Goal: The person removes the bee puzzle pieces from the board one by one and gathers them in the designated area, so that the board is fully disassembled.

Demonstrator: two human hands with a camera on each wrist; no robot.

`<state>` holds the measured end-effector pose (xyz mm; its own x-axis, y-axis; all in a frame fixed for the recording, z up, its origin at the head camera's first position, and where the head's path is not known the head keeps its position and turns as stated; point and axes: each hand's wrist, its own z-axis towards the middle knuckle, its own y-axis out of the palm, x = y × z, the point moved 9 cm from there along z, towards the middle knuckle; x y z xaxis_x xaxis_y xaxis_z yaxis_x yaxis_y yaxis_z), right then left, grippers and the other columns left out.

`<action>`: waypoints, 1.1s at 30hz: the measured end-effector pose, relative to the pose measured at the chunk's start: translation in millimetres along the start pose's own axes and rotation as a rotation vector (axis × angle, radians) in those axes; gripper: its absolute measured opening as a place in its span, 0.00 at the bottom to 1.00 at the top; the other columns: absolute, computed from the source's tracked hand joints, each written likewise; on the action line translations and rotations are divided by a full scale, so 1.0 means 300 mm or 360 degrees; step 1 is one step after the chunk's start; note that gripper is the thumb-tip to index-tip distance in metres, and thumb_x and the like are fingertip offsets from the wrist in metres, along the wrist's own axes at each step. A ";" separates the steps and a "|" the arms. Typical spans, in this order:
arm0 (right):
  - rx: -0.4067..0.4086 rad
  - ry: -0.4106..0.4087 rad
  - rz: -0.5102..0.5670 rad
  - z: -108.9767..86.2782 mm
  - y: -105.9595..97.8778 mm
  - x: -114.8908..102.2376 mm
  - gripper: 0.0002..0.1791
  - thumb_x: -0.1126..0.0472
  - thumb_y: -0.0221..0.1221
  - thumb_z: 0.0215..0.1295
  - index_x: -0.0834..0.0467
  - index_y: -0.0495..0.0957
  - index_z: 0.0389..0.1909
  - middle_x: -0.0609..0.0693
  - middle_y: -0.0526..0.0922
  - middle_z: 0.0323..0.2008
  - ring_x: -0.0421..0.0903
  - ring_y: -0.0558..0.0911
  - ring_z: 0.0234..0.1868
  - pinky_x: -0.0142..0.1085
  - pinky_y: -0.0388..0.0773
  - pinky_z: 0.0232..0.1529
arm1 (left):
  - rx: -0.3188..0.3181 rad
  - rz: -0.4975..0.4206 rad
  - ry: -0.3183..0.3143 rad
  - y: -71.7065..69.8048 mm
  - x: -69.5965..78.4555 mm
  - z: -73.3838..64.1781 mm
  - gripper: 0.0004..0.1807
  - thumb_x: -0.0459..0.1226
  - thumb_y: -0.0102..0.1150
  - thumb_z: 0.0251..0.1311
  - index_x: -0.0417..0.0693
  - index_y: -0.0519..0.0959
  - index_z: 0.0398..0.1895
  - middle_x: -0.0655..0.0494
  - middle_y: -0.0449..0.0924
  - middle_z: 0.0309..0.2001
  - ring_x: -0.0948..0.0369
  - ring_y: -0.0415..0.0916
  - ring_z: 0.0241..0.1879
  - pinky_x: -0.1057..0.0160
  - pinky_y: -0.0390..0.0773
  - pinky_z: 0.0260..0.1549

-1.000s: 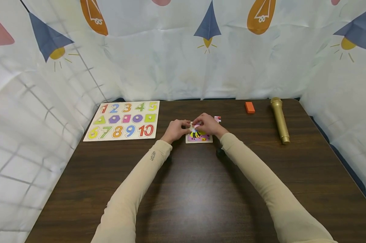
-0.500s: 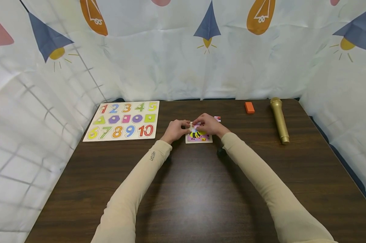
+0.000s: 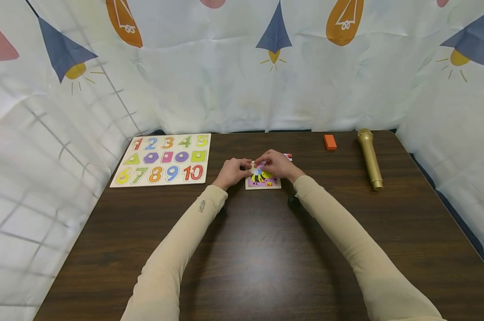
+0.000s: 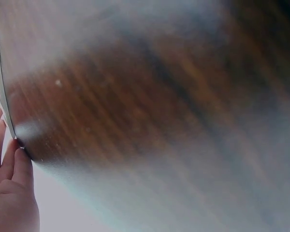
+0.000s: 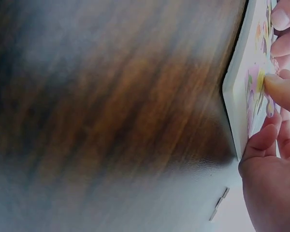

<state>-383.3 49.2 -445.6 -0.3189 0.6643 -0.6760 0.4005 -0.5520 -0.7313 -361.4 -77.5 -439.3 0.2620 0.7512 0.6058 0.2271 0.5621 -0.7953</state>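
Note:
A small jigsaw board (image 3: 262,183) with a bee picture on pink lies on the table in front of me. At its left edge my left hand (image 3: 233,173) holds it with thumb and fingertips, also seen at the board's edge in the left wrist view. Over the board's upper right part, my right hand (image 3: 279,164) pinches a small puzzle piece (image 5: 270,107) with fingertips close above the bee. The piece is mostly hidden by fingers. A loose pink and red puzzle piece (image 3: 288,156) lies behind the right hand, partly covered by it.
To the left lies a wooden number and shape board (image 3: 159,160) with its pieces in their slots. An orange block (image 3: 330,142) and a gold microphone-shaped cylinder (image 3: 370,159) lie back right. A white patterned curtain (image 3: 221,80) hangs behind the brown table (image 3: 258,258).
My right hand has shifted very slightly right, and a bit of light blue shows above the bee now. More of the loose piece is covered. The left hand stays in place.

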 end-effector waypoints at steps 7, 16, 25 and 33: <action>0.0004 0.0010 0.0002 0.002 0.004 0.006 0.16 0.65 0.60 0.67 0.54 0.83 0.54 0.53 0.74 0.54 0.52 0.75 0.53 0.46 0.73 0.57 | 0.0039 0.0021 0.0009 0.006 0.008 -0.002 0.17 0.39 0.65 0.61 0.40 0.84 0.51 0.51 0.78 0.60 0.52 0.70 0.64 0.54 0.67 0.64; 0.0000 -0.0050 -0.0034 -0.001 -0.001 0.001 0.17 0.64 0.60 0.67 0.57 0.82 0.55 0.54 0.75 0.54 0.51 0.74 0.52 0.46 0.73 0.56 | 0.0205 0.0035 -0.0085 0.007 0.049 -0.006 0.16 0.39 0.70 0.57 0.37 0.86 0.43 0.47 0.80 0.56 0.51 0.76 0.58 0.54 0.73 0.58; 0.0003 -0.0113 -0.0047 -0.005 -0.012 -0.010 0.17 0.64 0.62 0.66 0.59 0.81 0.55 0.56 0.77 0.51 0.51 0.74 0.51 0.45 0.74 0.54 | 0.0222 0.0045 -0.0107 0.011 0.049 -0.008 0.15 0.39 0.70 0.56 0.37 0.85 0.43 0.48 0.80 0.56 0.51 0.75 0.58 0.55 0.72 0.59; -0.0012 -0.0226 -0.0183 -0.005 -0.010 -0.028 0.16 0.62 0.60 0.68 0.60 0.82 0.54 0.55 0.78 0.50 0.52 0.75 0.52 0.45 0.73 0.55 | 0.0197 0.0038 -0.0101 0.015 0.050 -0.010 0.17 0.39 0.69 0.58 0.36 0.84 0.47 0.46 0.79 0.58 0.51 0.73 0.60 0.54 0.69 0.61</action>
<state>-380.7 46.0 -437.7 -0.4809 0.6447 -0.5942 0.3604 -0.4725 -0.8043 -353.5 -64.7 -433.8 0.2052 0.7830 0.5872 0.1028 0.5794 -0.8085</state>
